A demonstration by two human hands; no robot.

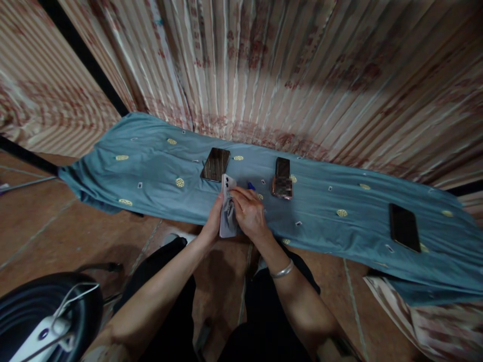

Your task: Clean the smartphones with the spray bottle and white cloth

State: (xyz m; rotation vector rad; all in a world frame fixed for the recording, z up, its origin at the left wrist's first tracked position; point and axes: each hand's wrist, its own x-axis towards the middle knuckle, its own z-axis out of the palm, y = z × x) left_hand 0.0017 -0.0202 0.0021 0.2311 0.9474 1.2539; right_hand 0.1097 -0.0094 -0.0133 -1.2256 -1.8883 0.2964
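My left hand is wrapped around the side edge of a light-coloured smartphone, whose back and camera lenses face up. Bunched in the fingers of my right hand is a grey cloth, pressed against the back of that phone. Just beyond my left hand, a dark smartphone lies flat on the teal patterned sheet. A small blue object, partly hidden behind my right hand, is too small to name.
Another dark phone lies right of centre, its near part pixelated. At the far right rests a black phone. Pleated curtains hang behind. On the left are dark poles; a black coil and white power strip are lower left.
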